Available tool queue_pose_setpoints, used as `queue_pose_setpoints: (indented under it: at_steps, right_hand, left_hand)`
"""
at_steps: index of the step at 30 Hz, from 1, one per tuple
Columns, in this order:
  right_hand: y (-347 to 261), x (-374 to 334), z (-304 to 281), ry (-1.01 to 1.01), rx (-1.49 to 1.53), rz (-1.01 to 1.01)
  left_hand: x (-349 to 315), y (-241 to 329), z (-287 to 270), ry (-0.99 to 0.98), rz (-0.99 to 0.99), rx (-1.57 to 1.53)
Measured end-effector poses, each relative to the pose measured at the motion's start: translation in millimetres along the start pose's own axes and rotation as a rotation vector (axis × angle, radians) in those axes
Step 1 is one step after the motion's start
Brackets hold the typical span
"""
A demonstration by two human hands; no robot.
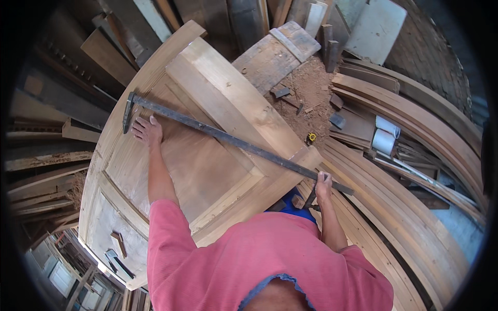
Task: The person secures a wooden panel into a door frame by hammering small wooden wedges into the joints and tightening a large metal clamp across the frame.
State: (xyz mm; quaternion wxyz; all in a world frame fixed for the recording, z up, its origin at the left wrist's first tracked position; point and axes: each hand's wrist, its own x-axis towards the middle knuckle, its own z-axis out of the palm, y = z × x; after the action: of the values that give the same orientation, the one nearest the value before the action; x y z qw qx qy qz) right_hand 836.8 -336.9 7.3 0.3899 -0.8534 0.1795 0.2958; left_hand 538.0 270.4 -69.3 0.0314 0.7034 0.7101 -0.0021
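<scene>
A long dark metal bar clamp (223, 136) lies slantwise across a wooden panelled door (197, 171). Its fixed jaw (127, 114) hooks over the door's left edge. Beside that jaw, my left hand (148, 130) rests on the door with fingers stretched out, holding nothing. At the other end my right hand (324, 185) is closed around the clamp by its sliding jaw (311, 199), just past the door's right edge. A small wood block (298, 201) is next to the sliding jaw; whether it touches the door I cannot tell.
Long planks (394, 207) lie stacked on the right. A tape measure (310, 138), a hammer (299, 107) and sawdust are beyond the door's right edge. Boards (109, 54) lean at the far left. A wood piece (118, 243) and a dark tool (119, 264) lie on the door's lower left.
</scene>
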Motion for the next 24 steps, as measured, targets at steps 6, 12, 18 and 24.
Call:
queue_pose_setpoints:
  at_steps: [6,12,18,24]
  right_hand:
    - [-1.0,-4.4,-5.3,-0.059,0.095,-0.075]
    - [1.2,4.1,-29.6,-0.3,0.16,-0.081]
    - [-45.2,57.0,-40.7,-0.43,0.201,-0.23]
    - [-118.1,124.2,-31.7,-0.415,0.039,-0.374]
  left_hand:
    - [-63.9,21.0,-1.0,-0.003,0.052,0.031]
    - [-167.1,54.5,-7.4,0.024,0.189,0.045]
    - [-256.5,84.3,-24.6,-0.074,0.182,0.024]
    - [-306.3,96.7,-49.0,-0.196,0.256,-0.049]
